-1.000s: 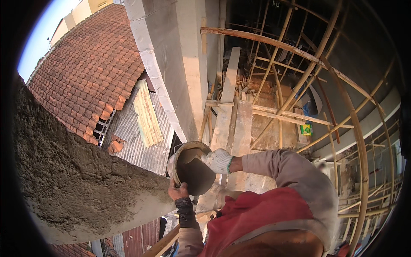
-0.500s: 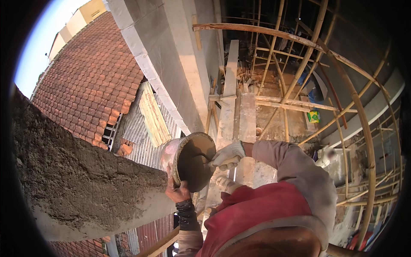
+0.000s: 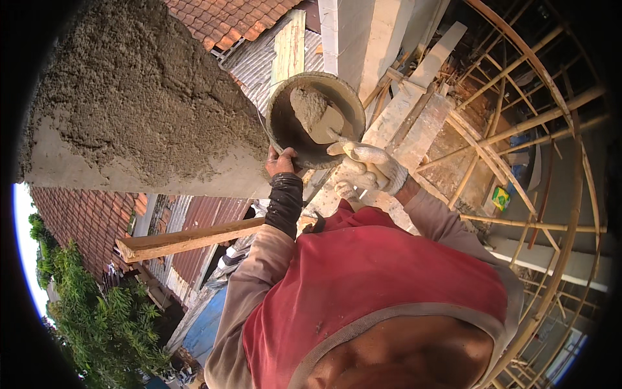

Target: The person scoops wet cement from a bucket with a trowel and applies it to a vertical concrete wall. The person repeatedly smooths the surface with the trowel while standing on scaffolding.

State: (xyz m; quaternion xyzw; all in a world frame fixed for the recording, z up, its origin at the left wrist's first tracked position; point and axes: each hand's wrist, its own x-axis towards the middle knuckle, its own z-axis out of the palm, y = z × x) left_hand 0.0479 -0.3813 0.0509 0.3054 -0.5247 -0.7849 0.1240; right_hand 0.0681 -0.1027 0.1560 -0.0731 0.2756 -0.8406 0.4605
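My bare left hand (image 3: 281,162) grips the near-left rim of a round, dark bucket (image 3: 277,123), fingers closed on its edge. The bucket is tilted so that its inside shows. My right hand (image 3: 370,163), in a whitish work glove, is closed round the handle of a trowel (image 3: 329,128). The trowel's blade lies over the bucket's mouth, with a lump of wet grey mortar (image 3: 307,105) on it. Most of the handle is hidden by the glove. Left of the bucket is a wall (image 3: 149,104) covered partly with rough grey mortar.
Wooden planks (image 3: 424,126) run along the scaffold beyond my right hand. Bamboo poles (image 3: 573,194) cross the right side. A wooden beam (image 3: 188,238) juts out below the wall. Tiled roofs (image 3: 91,220) and a tree (image 3: 103,318) lie far below on the left.
My right hand has lifted the trowel within the bucket, and mortar now shows on its blade. The view has turned toward the mortared wall; my left hand keeps its hold on the rim.
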